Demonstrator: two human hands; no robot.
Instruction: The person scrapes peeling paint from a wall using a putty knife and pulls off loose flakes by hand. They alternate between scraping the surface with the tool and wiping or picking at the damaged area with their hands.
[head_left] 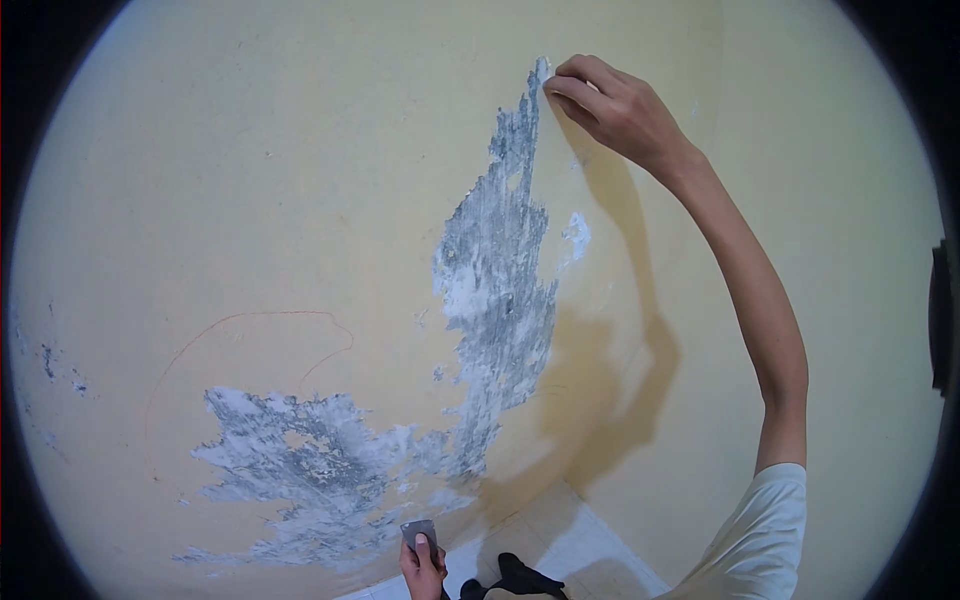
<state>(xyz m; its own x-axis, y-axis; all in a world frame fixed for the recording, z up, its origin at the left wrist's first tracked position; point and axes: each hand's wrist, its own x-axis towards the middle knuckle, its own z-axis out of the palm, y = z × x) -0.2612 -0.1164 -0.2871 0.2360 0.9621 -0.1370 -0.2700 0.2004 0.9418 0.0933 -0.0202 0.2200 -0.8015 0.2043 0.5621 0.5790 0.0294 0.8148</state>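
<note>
My right hand (622, 110) is raised against the yellow painted wall (300, 200). Its thumb and fingers are pinched together at the upper tip of a peeled grey-white patch (495, 270); what lies between the fingertips is too small to tell. Low in view, my left hand (424, 574) grips a small flat grey rectangular piece (417, 530), thumb pressed on its face. Whether it is a scraper or a sanding pad cannot be told. Just above that hand spreads a wider peeled patch (335, 460) with ragged paint edges.
Tiled floor (590, 535) meets the wall at the bottom, where dark shoes (525, 575) show. A thin red curved line (245, 315) marks the wall. Smaller chipped spots (575, 238) lie right of the bare strip. A dark object (938, 320) cuts in at the right edge.
</note>
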